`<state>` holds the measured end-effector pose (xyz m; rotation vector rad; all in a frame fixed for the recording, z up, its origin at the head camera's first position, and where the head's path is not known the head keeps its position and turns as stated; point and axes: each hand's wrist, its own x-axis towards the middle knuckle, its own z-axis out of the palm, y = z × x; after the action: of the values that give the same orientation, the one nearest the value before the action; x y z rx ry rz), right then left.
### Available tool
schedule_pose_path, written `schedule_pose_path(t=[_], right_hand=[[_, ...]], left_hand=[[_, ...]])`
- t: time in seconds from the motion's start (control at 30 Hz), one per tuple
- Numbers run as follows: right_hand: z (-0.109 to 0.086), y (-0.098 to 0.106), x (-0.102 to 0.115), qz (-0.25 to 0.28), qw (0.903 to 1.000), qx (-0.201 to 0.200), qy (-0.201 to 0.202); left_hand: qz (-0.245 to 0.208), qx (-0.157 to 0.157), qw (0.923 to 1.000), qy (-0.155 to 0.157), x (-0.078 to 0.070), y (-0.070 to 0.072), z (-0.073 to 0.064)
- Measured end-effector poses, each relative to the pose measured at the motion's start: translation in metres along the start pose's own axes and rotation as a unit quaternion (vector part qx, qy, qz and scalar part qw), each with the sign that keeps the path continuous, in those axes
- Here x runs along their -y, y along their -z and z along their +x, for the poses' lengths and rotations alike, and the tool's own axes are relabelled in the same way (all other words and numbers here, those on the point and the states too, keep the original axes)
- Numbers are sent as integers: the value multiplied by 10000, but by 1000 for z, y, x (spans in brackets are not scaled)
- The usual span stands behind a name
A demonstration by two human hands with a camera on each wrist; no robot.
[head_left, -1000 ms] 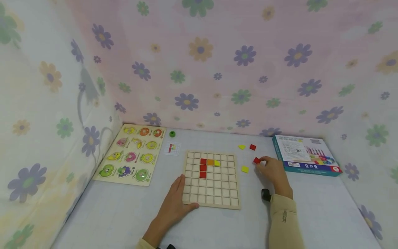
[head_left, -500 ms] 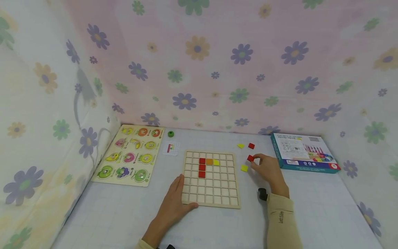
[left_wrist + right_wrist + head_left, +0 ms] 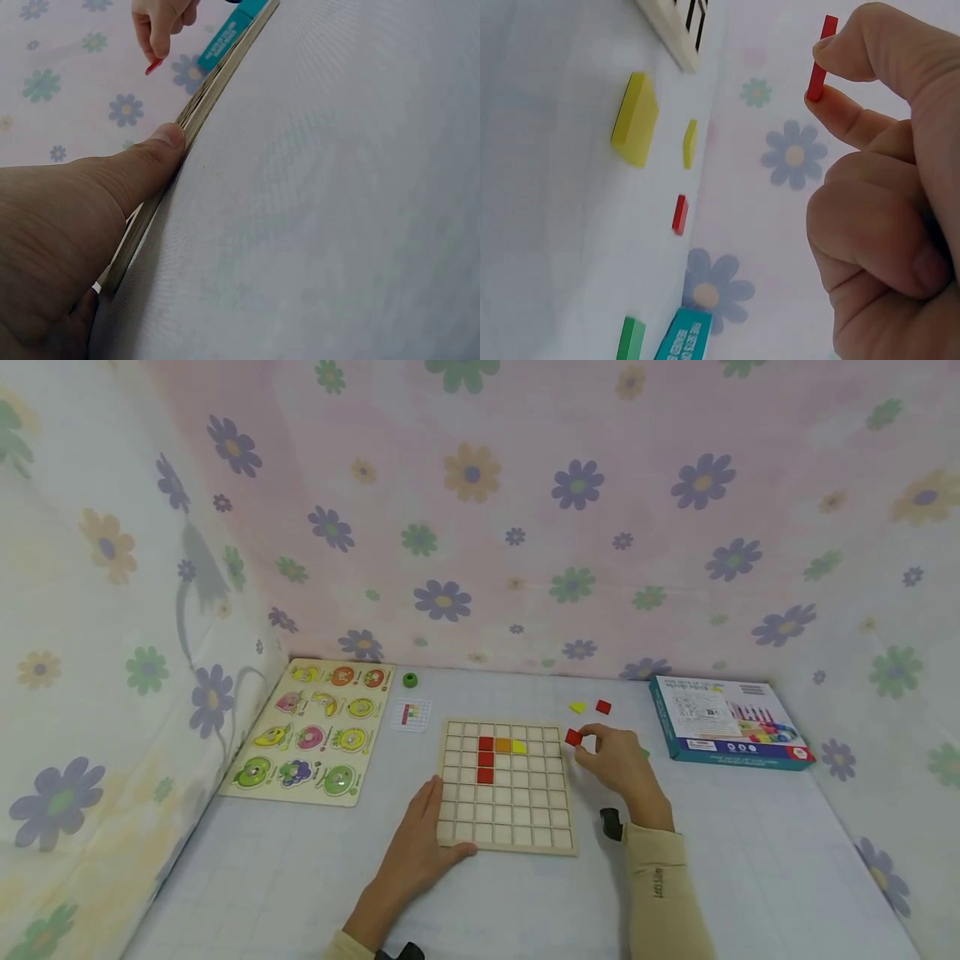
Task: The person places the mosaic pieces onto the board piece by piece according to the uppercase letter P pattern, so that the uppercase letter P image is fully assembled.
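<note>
Plainly, right hand [image 3: 618,762] pinched red tile [image 3: 573,737] at centre-right (seemingly light, stiff; best edge-held); left hand [image 3: 417,842], uncurled, touched board [image 3: 522,817].

Red tile [image 3: 573,737], flower-patterned pink backdrop [image 3: 517,568]

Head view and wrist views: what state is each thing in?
Left hand: rests against the grid board's left edge
Right hand: pinches the red tile
Red tile: raised off the table
Grid board: flat, five cells holding tiles, others bare
Loose red tile: lying flat
Loose yellow tiles: both lying flat
Green tile: lying flat
Green bead: on table
Picture card: printed side up
Fruit puzzle: flat, pictures up
Box: flat, looks closed
</note>
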<state>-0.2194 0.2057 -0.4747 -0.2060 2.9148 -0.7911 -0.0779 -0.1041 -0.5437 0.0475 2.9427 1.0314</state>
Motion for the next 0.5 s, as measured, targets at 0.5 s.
schedule_pose_path(t=[0.5], right_hand=[[-12,-20,48,113,9960,345,822]], left_hand=[[-88,-112,9998,-111,-1,-1,-1]])
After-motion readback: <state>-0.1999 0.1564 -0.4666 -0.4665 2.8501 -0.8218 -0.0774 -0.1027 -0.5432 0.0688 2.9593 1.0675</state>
